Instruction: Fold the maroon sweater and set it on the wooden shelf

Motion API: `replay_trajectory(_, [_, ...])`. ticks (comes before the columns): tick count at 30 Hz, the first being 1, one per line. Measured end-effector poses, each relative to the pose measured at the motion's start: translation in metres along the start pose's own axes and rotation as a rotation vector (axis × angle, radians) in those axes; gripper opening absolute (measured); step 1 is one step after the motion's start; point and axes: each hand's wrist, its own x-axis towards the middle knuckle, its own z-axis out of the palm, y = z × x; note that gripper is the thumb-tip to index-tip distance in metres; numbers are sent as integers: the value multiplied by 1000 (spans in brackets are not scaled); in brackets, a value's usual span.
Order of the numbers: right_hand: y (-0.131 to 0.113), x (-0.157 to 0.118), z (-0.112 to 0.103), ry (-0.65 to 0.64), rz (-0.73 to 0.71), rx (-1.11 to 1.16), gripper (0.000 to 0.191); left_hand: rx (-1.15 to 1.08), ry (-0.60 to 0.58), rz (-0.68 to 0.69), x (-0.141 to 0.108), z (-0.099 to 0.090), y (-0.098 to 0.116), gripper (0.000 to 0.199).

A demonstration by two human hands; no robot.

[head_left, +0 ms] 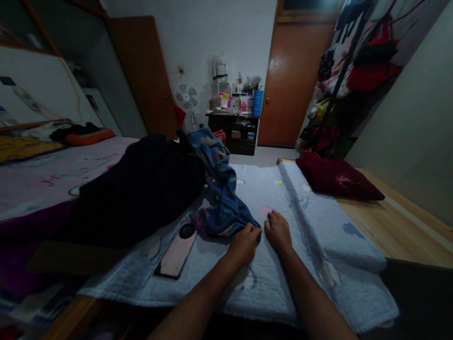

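Observation:
A blue patterned garment (224, 198) lies crumpled on a pale blue sheet (262, 293), its lower right end reaching my left hand (245, 243). The fingers of my left hand are closed on that end. Just to the right, my right hand (278, 230) rests on the sheet beside a small pink patch, its fingers curled; whether anything is under them is hidden. A pink phone-like object with a round dark disc (177, 250) lies left of my left hand, close to the garment. A large black garment (148, 184) is heaped behind it.
A folded dark red garment (339, 177) sits at the right, partly on a wooden board (399, 222). Pink bedding (95, 165) spreads at the left. Farther back are a fan (187, 97), a dark cabinet (231, 132) and hanging bags (375, 61).

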Motion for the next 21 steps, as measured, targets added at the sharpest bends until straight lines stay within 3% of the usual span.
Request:
replay_trajectory(3, [-1,0,-1,3,3,9,34,48,103,-6,-2,-6,-15,50])
replay_trajectory(7, [-2,0,-3,8,7,28,33,290,280,-191,-6,-25,-50,73])
replay_trajectory(10, [-3,-1,-5,-2,10,47,33,365,219,-390,-8,-35,-78,83])
replay_trajectory(13, [-6,-4,-9,0,-37,105,38,313,151,-416,-8,-38,-94,78])
replay_trajectory(17, [-15,-9,-18,-6,-210,248,62,174,191,-347,-2,-35,-92,57])
replay_trajectory(21, [-21,-10,-22,-76,-333,324,73,-50,204,-202,8,-29,-70,42])
